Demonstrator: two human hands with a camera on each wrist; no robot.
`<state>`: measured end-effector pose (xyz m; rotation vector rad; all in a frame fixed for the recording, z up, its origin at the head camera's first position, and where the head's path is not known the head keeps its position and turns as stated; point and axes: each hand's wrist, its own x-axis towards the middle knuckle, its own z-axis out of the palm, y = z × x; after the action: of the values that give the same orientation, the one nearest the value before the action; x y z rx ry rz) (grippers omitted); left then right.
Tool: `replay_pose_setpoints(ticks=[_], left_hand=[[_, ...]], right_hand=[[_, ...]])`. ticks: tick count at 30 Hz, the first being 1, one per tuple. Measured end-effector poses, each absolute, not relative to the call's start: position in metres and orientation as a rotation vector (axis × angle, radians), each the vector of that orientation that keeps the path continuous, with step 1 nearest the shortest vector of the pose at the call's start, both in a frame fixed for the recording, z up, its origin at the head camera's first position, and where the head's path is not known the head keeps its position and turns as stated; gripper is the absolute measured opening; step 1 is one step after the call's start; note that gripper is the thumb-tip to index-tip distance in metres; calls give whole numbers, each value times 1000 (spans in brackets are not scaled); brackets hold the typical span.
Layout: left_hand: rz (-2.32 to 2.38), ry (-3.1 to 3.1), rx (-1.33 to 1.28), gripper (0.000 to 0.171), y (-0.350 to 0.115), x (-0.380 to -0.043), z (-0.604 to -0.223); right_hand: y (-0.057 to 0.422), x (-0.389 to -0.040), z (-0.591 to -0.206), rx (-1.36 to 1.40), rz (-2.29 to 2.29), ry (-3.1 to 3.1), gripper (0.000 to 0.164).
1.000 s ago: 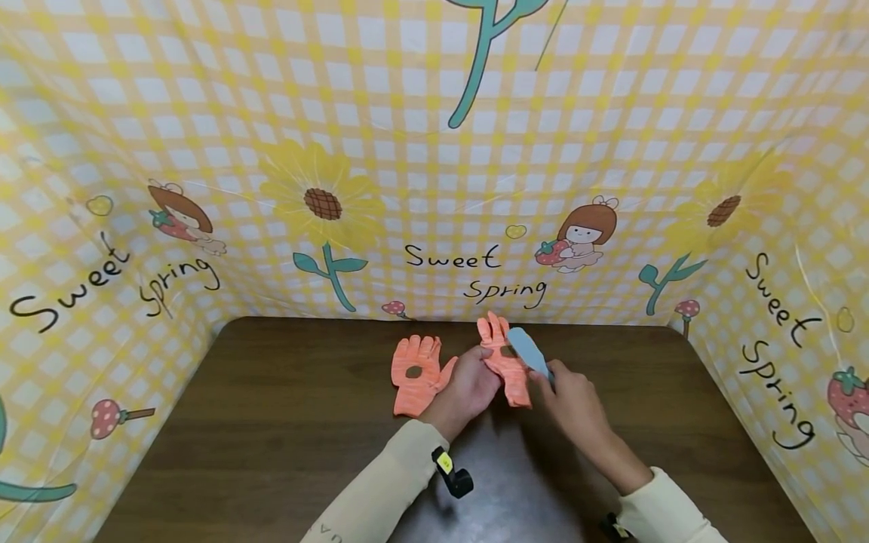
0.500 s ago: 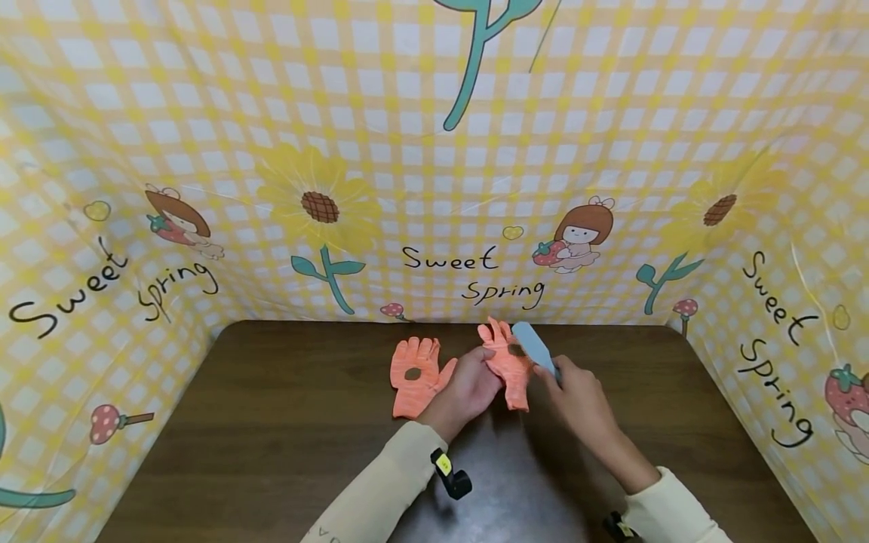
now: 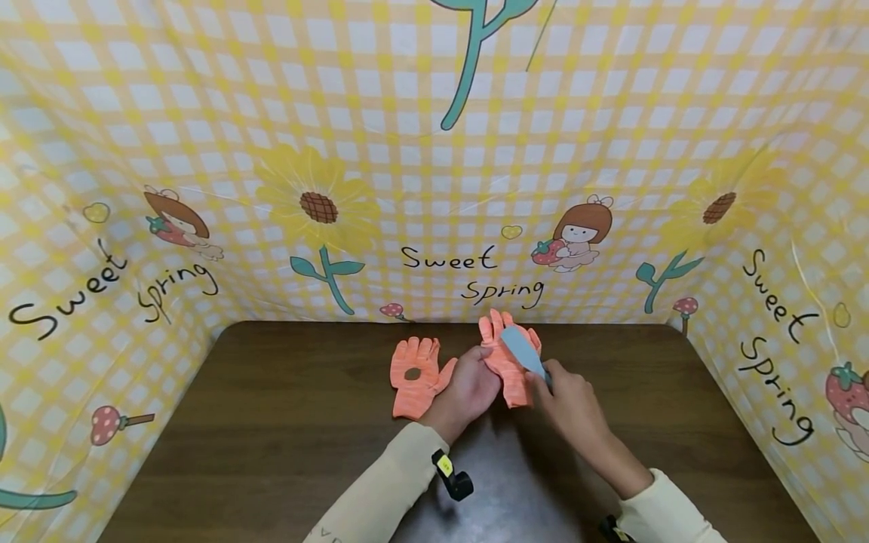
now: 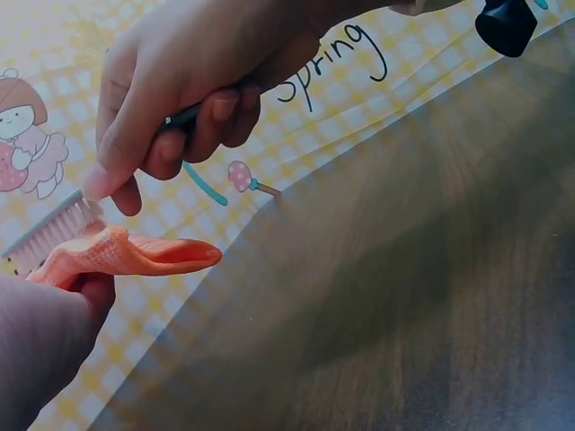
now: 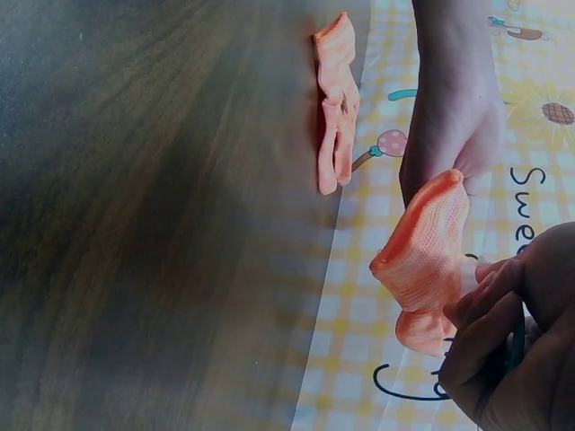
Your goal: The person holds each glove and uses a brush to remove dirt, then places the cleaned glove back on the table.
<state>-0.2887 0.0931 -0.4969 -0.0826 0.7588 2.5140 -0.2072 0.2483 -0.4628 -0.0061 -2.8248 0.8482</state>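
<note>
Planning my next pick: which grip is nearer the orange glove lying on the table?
Left. The left grip is just right of the lying glove, holding the other glove; the right grip is farther right, beyond that held glove, holding the brush.

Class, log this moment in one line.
left hand: holds orange knitted glove; right hand: grips blue-backed bristle brush against it; second orange knitted glove: lies on brown wood-grain table

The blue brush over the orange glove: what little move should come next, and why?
Probably a short stroke of the brush along the held glove: the right hand grips the brush, the left wrist view shows its bristles against the glove, and the left hand holds the glove by its side.
</note>
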Motion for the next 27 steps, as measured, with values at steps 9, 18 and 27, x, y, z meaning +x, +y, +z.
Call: replay_pose_setpoints(ticks=[9, 18, 27], left_hand=[[2518, 756, -67, 63, 87, -289, -501], [2508, 765, -114, 63, 79, -291, -502], [2481, 793, -162, 62, 76, -292, -502]], right_hand=[[253, -204, -464, 11, 834, -2814, 27], [264, -203, -466, 4, 838, -2820, 30], [269, -203, -460, -4, 862, -2824, 31]])
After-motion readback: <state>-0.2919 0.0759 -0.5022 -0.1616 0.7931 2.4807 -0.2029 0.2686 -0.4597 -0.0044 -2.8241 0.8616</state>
